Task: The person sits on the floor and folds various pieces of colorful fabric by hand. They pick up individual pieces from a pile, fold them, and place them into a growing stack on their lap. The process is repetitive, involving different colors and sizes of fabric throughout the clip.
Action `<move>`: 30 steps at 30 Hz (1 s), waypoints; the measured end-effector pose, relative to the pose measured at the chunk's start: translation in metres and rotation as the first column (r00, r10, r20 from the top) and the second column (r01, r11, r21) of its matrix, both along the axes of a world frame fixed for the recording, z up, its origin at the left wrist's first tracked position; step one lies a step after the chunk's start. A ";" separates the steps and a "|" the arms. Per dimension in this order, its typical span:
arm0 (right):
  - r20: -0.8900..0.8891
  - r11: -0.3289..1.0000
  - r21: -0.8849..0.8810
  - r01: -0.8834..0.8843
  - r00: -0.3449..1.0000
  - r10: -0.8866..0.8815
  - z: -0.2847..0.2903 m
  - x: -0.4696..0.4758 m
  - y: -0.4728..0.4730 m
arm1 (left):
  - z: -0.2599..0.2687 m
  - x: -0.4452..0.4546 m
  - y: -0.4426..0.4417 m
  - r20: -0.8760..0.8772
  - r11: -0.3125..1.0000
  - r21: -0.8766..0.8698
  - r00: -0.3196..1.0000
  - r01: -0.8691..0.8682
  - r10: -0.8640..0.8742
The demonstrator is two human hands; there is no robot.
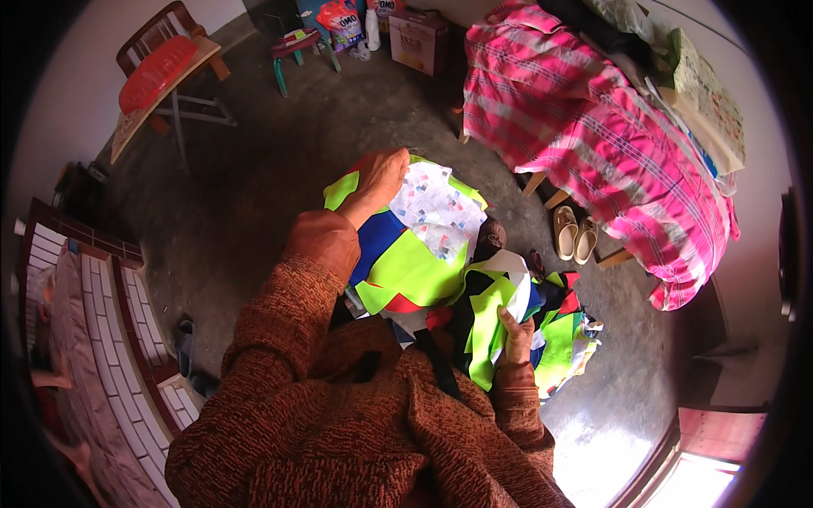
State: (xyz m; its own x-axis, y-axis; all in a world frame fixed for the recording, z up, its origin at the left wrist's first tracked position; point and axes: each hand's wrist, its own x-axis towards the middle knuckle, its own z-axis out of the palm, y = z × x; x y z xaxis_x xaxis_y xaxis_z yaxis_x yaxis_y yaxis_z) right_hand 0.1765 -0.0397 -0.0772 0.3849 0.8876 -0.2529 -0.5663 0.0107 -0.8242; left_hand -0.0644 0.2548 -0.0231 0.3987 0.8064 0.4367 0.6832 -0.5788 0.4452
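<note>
My left hand (383, 173) grips the upper edge of a white fabric piece (438, 209) printed with small coloured squares. Under that piece lie larger patches of fluorescent yellow-green cloth (416, 270) and dark blue cloth (376, 238), with red showing at the edges. Lower right, my right hand (516, 336) holds a loose bunch of fabric scraps (492, 311), mostly yellow-green with white and black, the thumb on top. Beyond that hand, a heap of mixed cloth scraps (562, 340) spreads to the right. My lap is partly hidden by the cloth and my brown knitted sleeves.
A pink plaid cloth (571, 120) covers furniture at the right, with a pair of shoes (575, 235) beside its legs. A folding table (162, 95), a small stool (297, 44) and a cardboard box (416, 41) stand farther off. A person's bare limb (54, 380) shows at far left.
</note>
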 end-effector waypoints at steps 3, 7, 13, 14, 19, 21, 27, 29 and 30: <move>0.018 0.999 -0.031 -0.022 1.000 0.023 -0.005 0.004 0.000 | 0.009 0.006 -0.003 0.025 0.965 0.242 0.995 -0.100 0.097; 0.010 0.999 -0.034 -0.008 1.000 0.008 0.005 0.000 0.000 | 0.002 0.013 -0.019 0.045 0.960 0.248 0.991 -0.133 0.126; 0.006 1.000 -0.024 -0.002 1.000 0.002 0.008 -0.002 0.002 | -0.030 0.025 -0.069 -0.307 0.998 0.011 0.950 -0.058 0.058; 0.006 1.000 -0.023 -0.002 1.000 0.002 0.008 -0.002 0.002 | -0.038 0.025 -0.072 -0.321 0.998 0.037 0.945 -0.055 0.064; 0.027 0.999 -0.027 0.018 0.999 -0.017 0.015 -0.003 0.000 | -0.050 0.029 -0.076 -0.399 0.997 -0.033 0.915 -0.076 0.057; 0.039 0.996 -0.087 -0.011 0.999 0.014 0.016 0.000 -0.001 | -0.045 0.031 -0.077 -0.414 0.993 -0.090 0.909 -0.082 0.038; 0.006 1.000 -0.001 0.018 1.000 -0.018 0.011 -0.004 0.001 | -0.042 0.025 -0.072 -0.425 0.995 -0.066 0.904 -0.074 0.039; -0.001 1.000 -0.004 -0.003 1.000 0.003 0.000 0.000 0.001 | -0.036 0.026 -0.077 -0.328 0.997 -0.074 0.945 -0.006 -0.019; -0.007 1.000 0.001 -0.020 1.000 0.020 -0.005 0.002 0.001 | -0.027 0.028 -0.084 -0.254 0.997 -0.052 0.965 0.052 -0.063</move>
State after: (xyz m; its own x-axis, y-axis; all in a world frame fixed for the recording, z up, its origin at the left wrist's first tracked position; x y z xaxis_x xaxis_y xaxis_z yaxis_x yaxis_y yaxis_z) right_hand 0.1784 -0.0392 -0.0826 0.3655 0.8951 -0.2552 -0.5722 -0.0001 -0.8201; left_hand -0.0366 0.1707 -0.0505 0.5386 0.7953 0.2782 0.7438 -0.6039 0.2864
